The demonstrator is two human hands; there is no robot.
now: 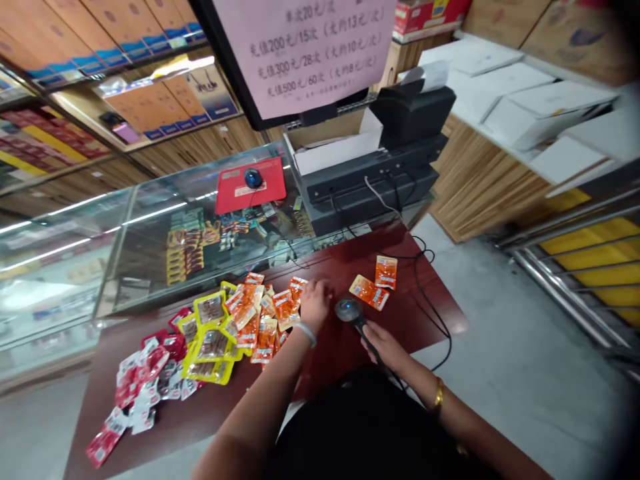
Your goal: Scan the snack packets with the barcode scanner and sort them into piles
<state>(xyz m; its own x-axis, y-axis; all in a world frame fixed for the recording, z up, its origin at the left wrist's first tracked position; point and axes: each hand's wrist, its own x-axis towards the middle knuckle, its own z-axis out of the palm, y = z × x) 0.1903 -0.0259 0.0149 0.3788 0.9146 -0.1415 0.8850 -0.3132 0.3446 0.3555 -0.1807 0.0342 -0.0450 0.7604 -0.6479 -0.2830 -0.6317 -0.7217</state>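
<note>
My right hand (385, 348) is wrapped round the handle of a dark barcode scanner (349, 310), whose head points away from me over the brown tabletop. A blue light shows on the head. My left hand (316, 300) is low over the table, fingers bent and a little apart, with nothing visible in them. It is beside the orange snack packets (265, 340), next to the nearest one. Two more orange packets, one flat (369, 292) and one farther back (387, 272), lie right of the scanner. Yellow-edged packets (213, 343) and red-and-white packets (145, 373) are heaped farther left.
A glass display counter (145, 267) adjoins the table's far side, with a red mouse pad (230, 195) and a mouse (253, 177) on it. A monitor with a pink price sheet (310, 53) stands behind. A black cable (425, 293) loops across the table's right side.
</note>
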